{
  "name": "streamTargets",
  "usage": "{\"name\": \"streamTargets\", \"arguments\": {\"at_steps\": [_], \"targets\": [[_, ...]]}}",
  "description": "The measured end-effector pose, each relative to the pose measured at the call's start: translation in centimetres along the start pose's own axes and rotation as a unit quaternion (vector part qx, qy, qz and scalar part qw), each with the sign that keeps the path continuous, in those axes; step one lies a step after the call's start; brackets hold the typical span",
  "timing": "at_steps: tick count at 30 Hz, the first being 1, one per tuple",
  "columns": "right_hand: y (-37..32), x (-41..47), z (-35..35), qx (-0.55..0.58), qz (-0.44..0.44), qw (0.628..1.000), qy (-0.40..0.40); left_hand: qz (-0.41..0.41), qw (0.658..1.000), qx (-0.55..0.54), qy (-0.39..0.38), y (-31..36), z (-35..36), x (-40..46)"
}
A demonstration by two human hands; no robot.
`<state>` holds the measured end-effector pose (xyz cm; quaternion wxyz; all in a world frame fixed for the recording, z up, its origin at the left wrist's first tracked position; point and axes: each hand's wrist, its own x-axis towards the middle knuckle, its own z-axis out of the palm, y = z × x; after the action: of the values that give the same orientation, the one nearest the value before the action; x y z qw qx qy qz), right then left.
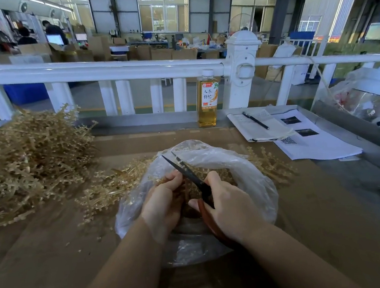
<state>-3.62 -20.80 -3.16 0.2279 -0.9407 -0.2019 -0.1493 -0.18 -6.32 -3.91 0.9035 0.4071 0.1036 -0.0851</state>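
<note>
Head view: the step in hand seems to be trimming tan sprigs over the bag point(245, 168), at the near middle of the worktop point(55, 252). The left hand point(164, 202) pinches a sprig point(163, 180) at the mouth of the bag. The right hand point(231, 207) grips the scissors point(187, 170), blades parted. Next, I think, the blades must close on the sprig, clear of the left fingers and the film. A pile point(28, 156) lies far left. The bottle point(206, 100) and notebook point(264, 124) stand far right, well apart.

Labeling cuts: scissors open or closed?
Open: scissors blades fork into a V over the bag; right hand grips the handle, left hand a sprig.
</note>
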Motion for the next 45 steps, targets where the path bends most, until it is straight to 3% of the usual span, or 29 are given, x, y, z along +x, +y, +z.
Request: {"name": "streamTargets", "arguments": {"at_steps": [12,27,34,45], "targets": [[0.07,-0.15,0.12,-0.012,-0.008,1.000,0.011,-0.003,1.000,-0.006,-0.030,0.15,-0.02,-0.35],[0.35,-0.62,0.01,-0.015,-0.017,1.000,-0.014,0.004,0.999,-0.011,0.033,0.12,0.02,0.01],[0.22,-0.41,-0.03,0.000,-0.008,1.000,-0.021,0.011,1.000,-0.019,-0.002,0.29,0.50,-0.59],[0.11,-0.16,0.18,0.019,-0.007,1.000,-0.022,-0.003,1.000,-0.014,0.006,0.40,0.65,-0.36]]}}
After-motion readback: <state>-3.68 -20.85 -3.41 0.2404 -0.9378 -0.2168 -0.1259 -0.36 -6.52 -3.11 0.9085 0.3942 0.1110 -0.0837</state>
